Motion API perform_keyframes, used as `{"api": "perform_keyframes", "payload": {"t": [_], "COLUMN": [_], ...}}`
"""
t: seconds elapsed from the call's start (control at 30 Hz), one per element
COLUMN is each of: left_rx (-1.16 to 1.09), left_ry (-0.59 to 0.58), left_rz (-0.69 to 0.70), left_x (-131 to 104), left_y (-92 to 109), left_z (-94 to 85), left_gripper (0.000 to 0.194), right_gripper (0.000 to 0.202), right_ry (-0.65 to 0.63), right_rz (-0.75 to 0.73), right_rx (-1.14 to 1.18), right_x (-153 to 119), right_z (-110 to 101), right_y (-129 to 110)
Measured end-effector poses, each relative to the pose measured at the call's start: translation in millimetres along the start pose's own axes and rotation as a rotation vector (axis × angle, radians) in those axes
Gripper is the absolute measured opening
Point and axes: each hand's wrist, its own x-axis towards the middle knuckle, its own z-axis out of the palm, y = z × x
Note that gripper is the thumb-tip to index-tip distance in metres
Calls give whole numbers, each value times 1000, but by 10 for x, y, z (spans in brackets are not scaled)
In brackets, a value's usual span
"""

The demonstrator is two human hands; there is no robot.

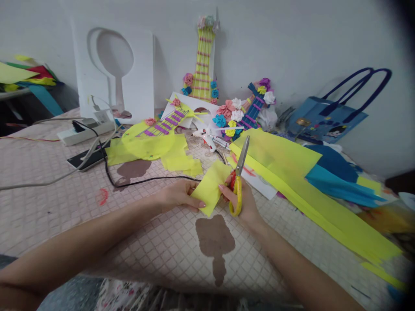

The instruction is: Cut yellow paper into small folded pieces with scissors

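Observation:
Between my two hands is a small yellow sheet (210, 185), thin like crepe paper or felt. My left hand (183, 195) pinches its left and lower edge, thumb on top. At the right edge, the thumb of my right hand (243, 201) presses on the same sheet. That hand also carries a pair of scissors (239, 177) with yellow and red handles, the blades pointing up and away from me and looking closed. Just beyond lie torn yellow pieces (181, 162) and a long yellow sheet (279, 160).
A white glue gun (205, 137) lies behind the hands, its black cord (155, 178) crossing the table. Paper-flower instruments (203, 65) lean on the wall. Left are a power strip (86, 133) and a phone (87, 156); right, a blue bag (327, 116).

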Motion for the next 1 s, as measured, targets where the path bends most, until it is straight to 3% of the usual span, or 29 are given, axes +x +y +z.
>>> {"api": "perform_keyframes", "payload": {"t": [0.53,0.67,0.83,1.0], "left_rx": [-6,-39,-140,-7], "left_ry": [2,9,96,287], "left_rz": [-21,41,93,179], "left_x": [7,12,5,12], "left_y": [-42,-4,49,11], "left_z": [28,52,84,74], "left_gripper": [44,44,33,29], "right_gripper": [34,34,31,30], "right_ry": [21,-11,-89,-89], "right_rz": [-36,-40,-25,-59], "right_rx": [-11,-24,-56,-90], "right_x": [22,9,-48,-82], "right_z": [-17,-13,37,67], "right_y": [29,19,3,-4]}}
